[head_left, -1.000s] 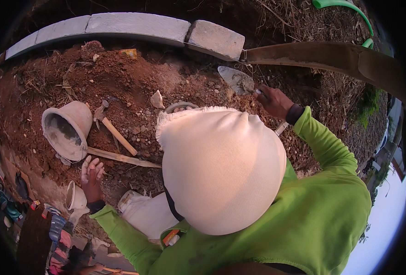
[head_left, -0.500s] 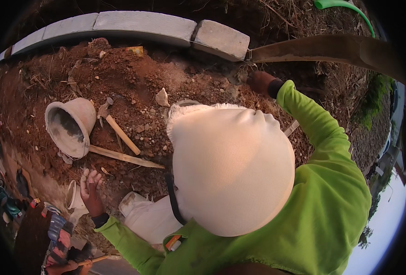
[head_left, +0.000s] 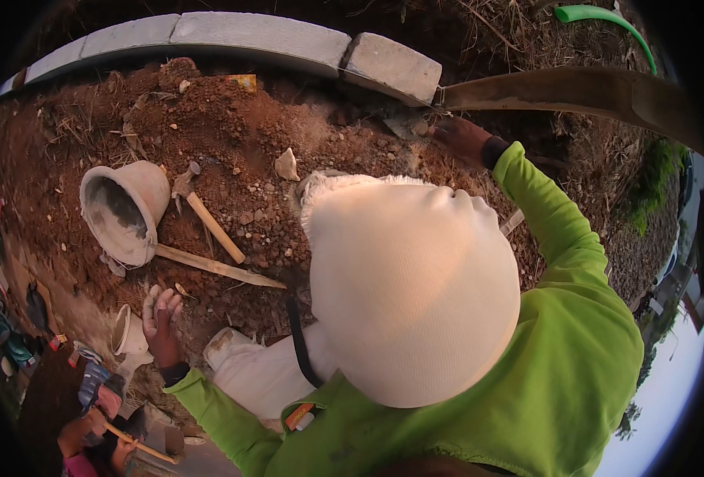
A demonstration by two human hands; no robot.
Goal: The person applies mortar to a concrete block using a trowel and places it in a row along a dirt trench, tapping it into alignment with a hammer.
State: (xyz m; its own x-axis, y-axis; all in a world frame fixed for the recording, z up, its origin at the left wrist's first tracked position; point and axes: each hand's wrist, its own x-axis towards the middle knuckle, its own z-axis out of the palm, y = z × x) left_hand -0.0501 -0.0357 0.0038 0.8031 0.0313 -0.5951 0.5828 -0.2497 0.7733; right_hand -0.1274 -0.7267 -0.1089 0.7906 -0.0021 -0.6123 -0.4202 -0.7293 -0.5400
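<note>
My right hand [head_left: 461, 141] is closed at the end of the block row, beside a concrete block [head_left: 391, 70]. A grey, flat blade like a trowel's [head_left: 404, 127] juts from its fingers over the soil; the handle is hidden in the hand. My left hand [head_left: 162, 324] is raised at the lower left, dusty fingers loosely bent and apart, with nothing in it. Below it, nearest, sits a small pale cup-like container [head_left: 131, 330]. A tipped, mortar-stained bucket [head_left: 125, 215] lies above it, beside a hammer [head_left: 209, 219] and a pointed wooden stake [head_left: 221, 267].
A board [head_left: 574, 89] stands on edge beyond the blocks, with a string at its near end. My white hat [head_left: 415, 294] covers the middle of the view. At lower left another person [head_left: 101, 421] grips a wooden handle [head_left: 141, 444]. A green hose [head_left: 606, 16] lies at far right.
My left hand's fingers have curled in more. My right hand has drawn slightly right, showing more of the grey blade. The other person has moved and their wooden handle has tilted. The view has shifted slightly.
</note>
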